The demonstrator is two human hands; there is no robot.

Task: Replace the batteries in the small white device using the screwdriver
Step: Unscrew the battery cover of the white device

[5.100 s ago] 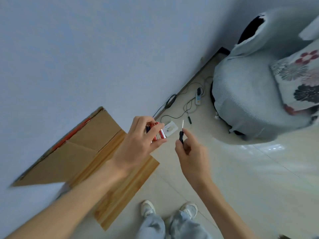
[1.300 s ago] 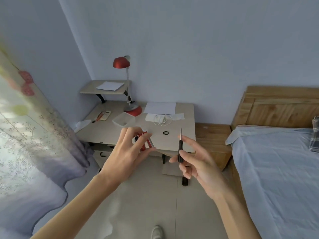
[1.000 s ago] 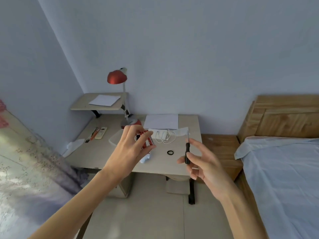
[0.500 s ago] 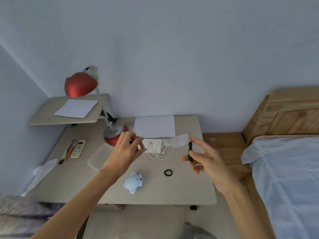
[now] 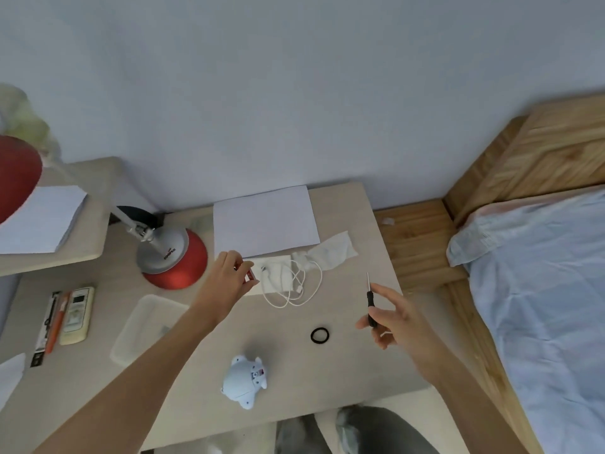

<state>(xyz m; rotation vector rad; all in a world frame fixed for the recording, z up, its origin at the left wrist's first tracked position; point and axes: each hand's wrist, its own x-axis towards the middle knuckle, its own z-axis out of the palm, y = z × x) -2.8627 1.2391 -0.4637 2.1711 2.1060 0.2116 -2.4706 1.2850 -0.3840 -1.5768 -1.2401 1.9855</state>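
The small white device (image 5: pixel 245 379), shaped like a little animal, lies on the beige desk (image 5: pixel 209 362) near its front edge, between my arms. My left hand (image 5: pixel 227 281) hovers over the middle of the desk and pinches red batteries (image 5: pixel 250 276) between thumb and fingers. My right hand (image 5: pixel 394 317) is above the desk's right side and holds a small black-handled screwdriver (image 5: pixel 370 301) upright, tip pointing up. Both hands are well clear of the device.
A red desk lamp (image 5: pixel 170 262), a white sheet of paper (image 5: pixel 265 221), a coiled white cable (image 5: pixel 291 283), a black ring (image 5: pixel 320 335), a clear plastic tray (image 5: pixel 147 326), a remote (image 5: pixel 77 314) and pens lie on the desk. A bed (image 5: pixel 540 273) stands at right.
The view has swung from the floor to the desk and closed in on it. Both hands now hang over the desktop, still holding the batteries and the screwdriver.
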